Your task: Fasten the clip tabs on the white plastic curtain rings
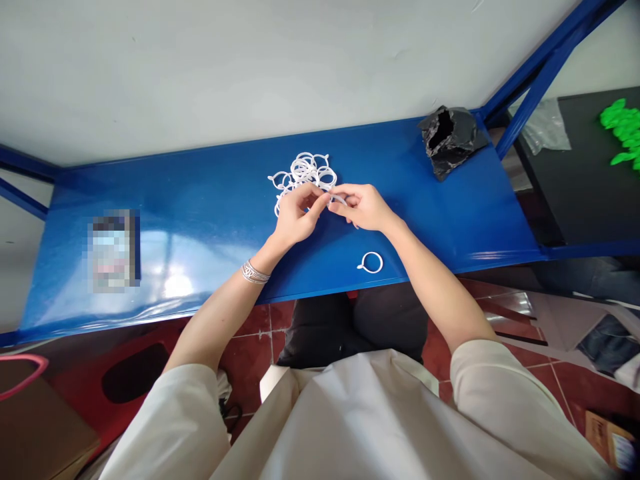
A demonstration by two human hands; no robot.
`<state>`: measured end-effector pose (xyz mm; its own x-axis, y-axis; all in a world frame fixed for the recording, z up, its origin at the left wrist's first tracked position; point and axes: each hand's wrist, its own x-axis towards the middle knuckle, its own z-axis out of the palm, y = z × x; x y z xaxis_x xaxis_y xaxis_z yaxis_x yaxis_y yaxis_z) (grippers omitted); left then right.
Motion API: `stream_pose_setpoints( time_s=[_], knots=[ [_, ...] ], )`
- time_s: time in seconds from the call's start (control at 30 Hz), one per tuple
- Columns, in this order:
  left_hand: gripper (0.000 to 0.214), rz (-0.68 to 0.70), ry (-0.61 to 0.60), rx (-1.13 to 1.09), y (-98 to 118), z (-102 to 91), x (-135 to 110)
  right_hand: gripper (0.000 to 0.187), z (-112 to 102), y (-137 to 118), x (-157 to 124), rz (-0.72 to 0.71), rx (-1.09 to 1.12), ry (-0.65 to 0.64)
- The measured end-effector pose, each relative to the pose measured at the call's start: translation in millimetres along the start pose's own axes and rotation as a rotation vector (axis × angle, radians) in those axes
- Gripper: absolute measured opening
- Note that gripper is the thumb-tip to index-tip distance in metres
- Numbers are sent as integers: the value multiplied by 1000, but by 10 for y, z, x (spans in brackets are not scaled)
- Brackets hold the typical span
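My left hand (301,212) and my right hand (367,207) meet over the blue table, fingertips nearly touching. Between them is a thin white plastic ring (340,199), partly hidden by the fingers; both hands pinch it. Just beyond the left hand lies a loose pile of similar white rings (304,168), some with a small tab on the side. A single white ring with a tab (372,263) lies apart, nearer the table's front edge and below my right hand. What the left fingertips cover cannot be made out.
The blue table (210,180) runs along a pale wall. A crumpled black plastic bag (450,139) stands at its right end, and a blurred-out object (114,252) lies on the left. Blue frame bars (540,87) rise on the right, beside a dark surface with bright green pieces (623,130).
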<state>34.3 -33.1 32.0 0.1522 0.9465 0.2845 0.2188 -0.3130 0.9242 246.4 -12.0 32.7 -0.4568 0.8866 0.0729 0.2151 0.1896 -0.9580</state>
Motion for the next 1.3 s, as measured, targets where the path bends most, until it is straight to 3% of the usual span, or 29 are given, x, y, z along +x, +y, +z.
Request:
stream_pose_setpoints(
  time_s=[0.1,0.2,0.53,0.77,0.87,1.07,1.3],
  knots=[
    [36,124,170,215,-38,-120,53,78,-74,12,16,-2,-3,82],
    [25,161,279,335,-142,-233,117,66,-192,-8,9,40,-97,93],
    [12,196,437,497,-488,-263,190,43,-517,-162,-74,72,-478,-586],
    [14,41,323,654,-434,-276,148,21,-467,-315,-84,197,-672,-733],
    [15,40,298,677,-411,-274,135,10,-476,-291,-83,191,-620,-673],
    [18,100,286,710,-437,-259,125,9,-467,-211,-100,109,-498,-282],
    [20,149,263,689,-482,-262,124,7,-325,-188,-85,104,-349,-39]
  ],
)
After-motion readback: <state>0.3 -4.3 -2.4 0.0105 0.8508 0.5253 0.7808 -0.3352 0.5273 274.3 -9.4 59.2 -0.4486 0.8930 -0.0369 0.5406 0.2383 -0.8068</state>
